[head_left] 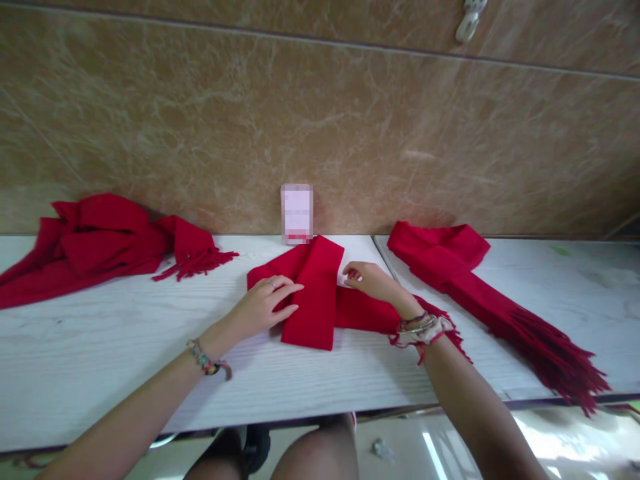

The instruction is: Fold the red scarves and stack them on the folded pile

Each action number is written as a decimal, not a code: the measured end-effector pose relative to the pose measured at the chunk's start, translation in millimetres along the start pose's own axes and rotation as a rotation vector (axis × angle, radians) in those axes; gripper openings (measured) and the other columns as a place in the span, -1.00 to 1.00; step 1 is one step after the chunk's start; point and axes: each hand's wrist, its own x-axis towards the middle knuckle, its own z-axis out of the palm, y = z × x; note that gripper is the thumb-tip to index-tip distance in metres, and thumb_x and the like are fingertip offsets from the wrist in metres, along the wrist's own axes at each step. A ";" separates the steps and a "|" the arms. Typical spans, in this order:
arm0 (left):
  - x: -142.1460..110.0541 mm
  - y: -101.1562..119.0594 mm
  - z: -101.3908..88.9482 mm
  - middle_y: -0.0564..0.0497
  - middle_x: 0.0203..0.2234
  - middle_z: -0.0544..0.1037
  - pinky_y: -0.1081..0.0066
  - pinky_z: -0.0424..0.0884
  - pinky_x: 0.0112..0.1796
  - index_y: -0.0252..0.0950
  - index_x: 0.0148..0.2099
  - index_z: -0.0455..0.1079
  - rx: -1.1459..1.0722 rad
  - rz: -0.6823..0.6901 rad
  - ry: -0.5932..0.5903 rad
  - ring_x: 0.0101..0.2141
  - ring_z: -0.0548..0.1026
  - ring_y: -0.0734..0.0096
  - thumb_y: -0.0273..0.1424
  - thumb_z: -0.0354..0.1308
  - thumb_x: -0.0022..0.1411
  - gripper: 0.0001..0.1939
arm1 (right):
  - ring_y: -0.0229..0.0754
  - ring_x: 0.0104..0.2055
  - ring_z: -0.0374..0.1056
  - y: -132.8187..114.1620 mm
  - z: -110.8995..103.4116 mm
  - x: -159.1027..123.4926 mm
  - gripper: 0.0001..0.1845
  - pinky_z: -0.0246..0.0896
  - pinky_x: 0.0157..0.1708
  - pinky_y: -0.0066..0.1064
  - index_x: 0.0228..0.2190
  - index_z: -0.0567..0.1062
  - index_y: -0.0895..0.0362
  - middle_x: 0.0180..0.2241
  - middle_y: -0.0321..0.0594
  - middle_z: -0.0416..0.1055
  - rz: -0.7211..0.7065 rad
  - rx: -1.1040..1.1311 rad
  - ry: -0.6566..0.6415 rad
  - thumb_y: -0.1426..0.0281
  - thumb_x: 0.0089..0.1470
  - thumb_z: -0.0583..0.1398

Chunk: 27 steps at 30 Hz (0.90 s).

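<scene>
A red scarf [313, 300] lies folded over itself in the middle of the white table, its fringed end reaching right beneath my right wrist. My left hand [270, 303] rests on the left part of the fold with fingers spread and a ring on one of them. Just right of the folded panel, my right hand [373, 280] hovers over the scarf with its fingers curled. Whether anything sits between those fingertips is hidden.
A crumpled red scarf [115, 240] lies at the left. At the right is another red scarf [450, 267], looped, with its fringe near the front edge. A phone-like card [297, 213] leans on the marbled wall [320, 120]. The white table [210, 380] has a seam right of centre.
</scene>
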 end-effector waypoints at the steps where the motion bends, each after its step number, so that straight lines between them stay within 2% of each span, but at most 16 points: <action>1: 1.2 6.8 0.3 -0.07 -0.17 0.40 0.29 0.25 -0.09 -0.24 -0.04 0.34 0.013 0.036 0.015 -0.14 0.35 0.30 -0.32 -0.03 0.21 -0.70 | -0.19 -0.28 0.35 1.4 2.8 2.2 -0.77 0.22 -0.23 -0.38 -0.24 0.42 0.22 -0.30 -0.11 0.43 0.003 -0.006 0.073 0.53 -0.01 0.12; 3: 6.5 23.4 2.5 -0.07 -0.20 0.41 0.30 0.25 -0.09 -0.27 -0.08 0.36 0.043 0.106 0.012 -0.16 0.36 0.31 -0.32 -0.03 0.22 -0.73 | -0.17 -0.19 0.33 5.0 9.4 5.9 -0.67 0.20 -0.14 -0.34 -0.14 0.39 0.24 -0.20 -0.05 0.40 -0.050 -0.041 0.174 0.57 -0.02 0.12; 5: 14.5 41.3 8.2 -0.08 -0.20 0.42 0.27 0.26 -0.10 -0.28 -0.09 0.37 0.095 0.148 -0.058 -0.17 0.37 0.28 -0.29 0.01 0.20 -0.72 | -0.13 -0.05 0.26 9.2 16.4 9.0 -0.59 0.14 -0.04 -0.30 -0.06 0.35 0.22 -0.07 -0.01 0.33 -0.164 -0.090 0.197 0.59 -0.01 0.10; 9: 30.8 67.1 25.2 -0.18 -0.11 0.38 0.19 0.29 -0.16 -0.34 -0.08 0.36 0.240 0.082 -0.253 -0.12 0.34 0.10 -0.25 0.16 0.06 -0.62 | -0.13 0.16 0.05 15.6 26.7 15.6 -0.55 0.05 0.07 -0.26 0.04 0.27 0.10 0.13 -0.12 0.14 -0.337 -0.198 0.078 0.54 0.10 -0.01; 12: 38.9 75.1 33.4 -0.24 -0.16 0.38 0.21 0.33 -0.25 -0.39 -0.12 0.36 0.302 0.025 -0.316 -0.19 0.38 0.08 -0.29 0.18 0.04 -0.63 | -0.14 0.14 0.09 17.2 29.0 20.1 -0.54 0.09 0.05 -0.28 0.08 0.22 0.12 0.15 -0.09 0.11 -0.332 -0.255 -0.003 0.50 0.14 -0.05; 16: 46.1 84.5 39.9 -0.29 -0.22 0.40 0.24 0.33 -0.35 -0.42 -0.17 0.37 0.429 -0.049 -0.315 -0.26 0.41 0.09 -0.48 0.13 0.06 -0.76 | -0.13 0.14 0.09 15.4 26.4 23.8 -0.53 0.11 0.04 -0.29 0.09 0.20 0.15 0.14 -0.05 0.12 -0.321 -0.329 -0.028 0.50 0.14 -0.05; 22: 42.2 94.9 43.2 -0.25 -0.22 0.41 0.24 0.28 -0.30 -0.45 -0.21 0.39 0.566 0.161 -0.305 -0.25 0.38 0.13 -0.58 0.10 0.09 -0.82 | -0.03 0.17 0.03 10.5 10.6 32.9 -0.41 0.25 -0.09 -0.22 0.12 0.14 0.00 0.16 -0.14 0.08 -0.305 -0.487 -0.175 0.62 0.07 -0.06; 25: 32.1 95.4 39.9 -0.20 -0.27 0.43 0.29 0.26 -0.36 -0.43 -0.24 0.40 0.570 0.159 -0.277 -0.28 0.38 0.20 -0.64 0.03 0.12 -0.82 | -0.05 0.16 0.05 6.1 3.4 37.0 -0.36 0.21 -0.05 -0.13 0.11 0.15 -0.05 0.16 -0.17 0.08 -0.309 -0.538 -0.256 0.67 0.04 -0.08; 27: 25.3 95.9 37.9 -0.19 -0.26 0.43 0.32 0.26 -0.38 -0.42 -0.22 0.40 0.595 0.140 -0.281 -0.29 0.38 0.22 -0.66 0.01 0.12 -0.79 | -0.01 0.14 0.08 2.4 1.9 37.4 -0.36 0.15 -0.04 0.02 0.11 0.14 -0.06 0.17 -0.15 0.06 -0.276 -0.554 -0.276 0.67 0.04 -0.08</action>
